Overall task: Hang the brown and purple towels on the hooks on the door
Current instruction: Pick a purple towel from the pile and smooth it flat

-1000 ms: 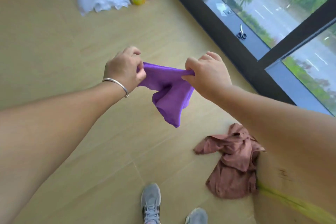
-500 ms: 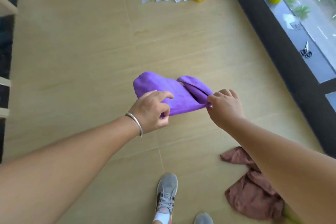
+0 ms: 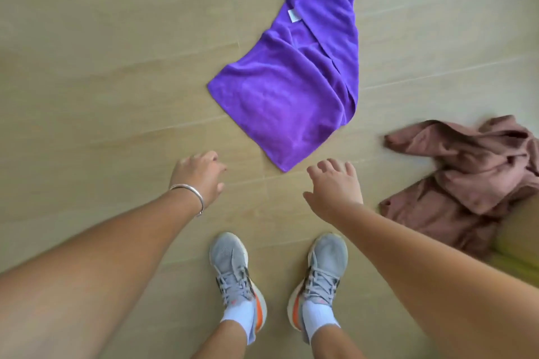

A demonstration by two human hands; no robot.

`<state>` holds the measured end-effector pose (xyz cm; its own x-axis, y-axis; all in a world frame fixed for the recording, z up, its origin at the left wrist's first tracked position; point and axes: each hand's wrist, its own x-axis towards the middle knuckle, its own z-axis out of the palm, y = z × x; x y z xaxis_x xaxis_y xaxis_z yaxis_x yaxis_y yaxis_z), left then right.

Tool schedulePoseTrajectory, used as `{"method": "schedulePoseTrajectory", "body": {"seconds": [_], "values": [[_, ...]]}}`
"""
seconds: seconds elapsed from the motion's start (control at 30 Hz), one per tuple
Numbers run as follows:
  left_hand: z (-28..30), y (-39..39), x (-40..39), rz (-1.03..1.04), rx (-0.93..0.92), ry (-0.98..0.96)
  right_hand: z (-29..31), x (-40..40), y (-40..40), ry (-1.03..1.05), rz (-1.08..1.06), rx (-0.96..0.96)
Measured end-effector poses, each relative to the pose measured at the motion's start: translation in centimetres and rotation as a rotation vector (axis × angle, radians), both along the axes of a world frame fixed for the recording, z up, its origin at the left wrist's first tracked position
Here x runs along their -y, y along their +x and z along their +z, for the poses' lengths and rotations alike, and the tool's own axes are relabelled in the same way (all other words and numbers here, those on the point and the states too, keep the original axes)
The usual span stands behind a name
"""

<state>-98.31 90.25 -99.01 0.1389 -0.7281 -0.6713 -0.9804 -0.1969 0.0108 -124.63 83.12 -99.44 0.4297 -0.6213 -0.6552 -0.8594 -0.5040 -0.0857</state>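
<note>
While both arms reach down over the wooden floor (image 3: 102, 67), the left hand (image 3: 199, 176) and right hand (image 3: 335, 186) hang empty, fingers spread apart. Just beyond them the purple towel (image 3: 294, 81) lies spread on the floor; the brown towel (image 3: 466, 180) lies crumpled to its right.

Purple towel (image 3: 294, 78) flat on floor (image 3: 102, 67), brown towel (image 3: 463, 180) crumpled to its right. Left hand (image 3: 199, 176) & right hand (image 3: 335, 186) empty, fingers spread, above floor.
</note>
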Motion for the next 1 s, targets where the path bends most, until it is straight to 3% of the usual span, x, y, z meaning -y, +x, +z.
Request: {"method": "schedulePoseTrajectory", "body": {"seconds": [0.3,0.47,0.57,0.67,0.73,0.83,1.0], "values": [[-14.3,8.0,6.2,-0.127,0.052,-0.188,-15.2,-3.0,6.9,-0.077,0.027,0.128],[-19.8,9.7,10.8,-0.222,0.045,-0.360,-19.6,-3.3,7.5,-0.207,0.028,0.193],[-21.3,10.3,12.6,-0.187,0.042,-0.463,-20.6,-2.2,6.5,-0.306,0.134,0.214],[-21.1,10.4,13.1,-0.246,0.126,-0.396,-20.2,-1.3,5.4,-0.344,0.186,0.176],[-19.9,9.9,12.3,-0.299,0.212,-0.322,-18.8,-0.9,5.1,-0.280,0.099,0.133],[-17.1,9.6,8.6,-0.248,0.167,-0.261,-15.5,-0.8,4.5,-0.211,-0.019,0.105],[-9.0,11.0,2.0,-0.194,0.129,-0.134,-7.5,-0.6,3.6,-0.232,-0.043,0.079]]}}
